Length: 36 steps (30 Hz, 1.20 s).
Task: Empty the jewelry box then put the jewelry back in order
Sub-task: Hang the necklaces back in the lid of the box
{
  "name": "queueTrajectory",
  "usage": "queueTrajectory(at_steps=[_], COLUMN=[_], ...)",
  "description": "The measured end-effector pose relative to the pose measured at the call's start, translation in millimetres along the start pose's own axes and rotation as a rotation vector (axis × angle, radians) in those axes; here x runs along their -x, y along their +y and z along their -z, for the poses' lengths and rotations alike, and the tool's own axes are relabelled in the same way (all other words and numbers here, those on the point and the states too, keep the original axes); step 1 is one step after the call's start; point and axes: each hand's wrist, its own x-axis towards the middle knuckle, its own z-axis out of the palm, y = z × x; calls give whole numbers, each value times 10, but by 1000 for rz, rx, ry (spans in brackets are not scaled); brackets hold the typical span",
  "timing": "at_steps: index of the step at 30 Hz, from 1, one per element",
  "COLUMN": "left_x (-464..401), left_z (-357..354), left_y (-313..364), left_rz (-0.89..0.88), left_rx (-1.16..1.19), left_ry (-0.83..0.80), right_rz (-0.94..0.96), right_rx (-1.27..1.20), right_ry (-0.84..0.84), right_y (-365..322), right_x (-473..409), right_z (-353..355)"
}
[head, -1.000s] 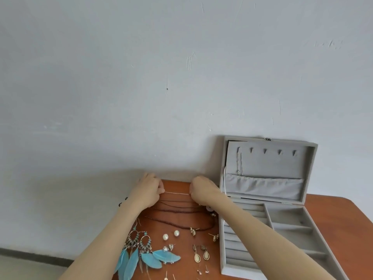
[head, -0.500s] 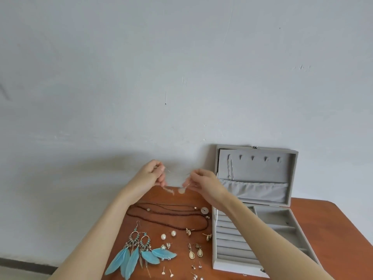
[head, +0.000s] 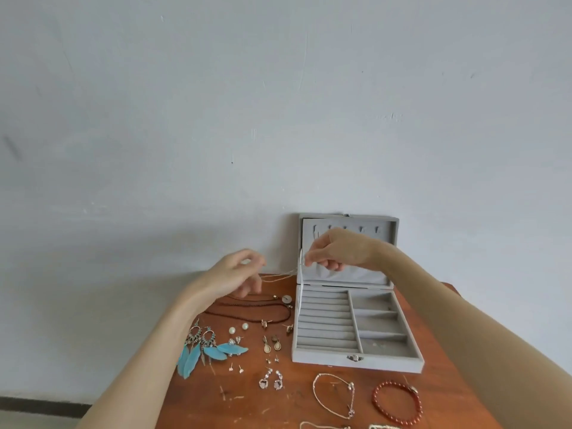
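Observation:
A grey jewelry box (head: pixel 356 360) stands open on the wooden table (head: pixel 278 407), its tray compartments bare and its lid upright against the wall. My right hand (head: pixel 337 252) is raised in front of the lid and pinches one end of a thin pale chain necklace (head: pixel 283 275). The chain runs left and down to my left hand (head: pixel 235 274), which hovers over the table's back edge with fingers loosely curled near the chain's other end. Whether the left fingers hold the chain is unclear.
Left of the box lie dark bead necklaces (head: pixel 253 314), blue feather earrings (head: pixel 201 351), pearl studs (head: pixel 238 329) and several small earrings. In front of the box lie a thin chain bracelet (head: pixel 334 394) and a red bead bracelet (head: pixel 397 402). A pale wall stands behind.
Both hands lifted the thin chain off the table. My right hand has carried its end rightward and up in front of the box lid; the left hand has stayed lower at the left.

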Motion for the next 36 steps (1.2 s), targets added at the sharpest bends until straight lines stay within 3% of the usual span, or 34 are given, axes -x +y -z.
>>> queueTrajectory(at_steps=[5, 11, 21, 23, 27, 30, 36], left_x=[11, -123, -307, -392, -603, -818, -1235], left_z=[-349, -646, -736, -730, -745, -750, -863], left_y=[252, 416, 401, 408, 347, 232, 333], left_rz=[-5, -185, -203, -186, -296, -296, -304], left_rx=[-39, 156, 328, 231, -242, -408, -646], left_ry=[-211, -92, -26, 27, 90, 155, 490], right_rz=[83, 146, 82, 49, -12, -30, -113], right_rx=[23, 110, 15, -19, 6, 60, 108], right_ry=[91, 194, 302, 312, 307, 317, 619], right_y=[-365, -468, -56, 104, 456, 735, 1024], right_x=[125, 207, 201, 167, 88, -21, -371], right_z=[115, 186, 445, 485, 499, 469, 366])
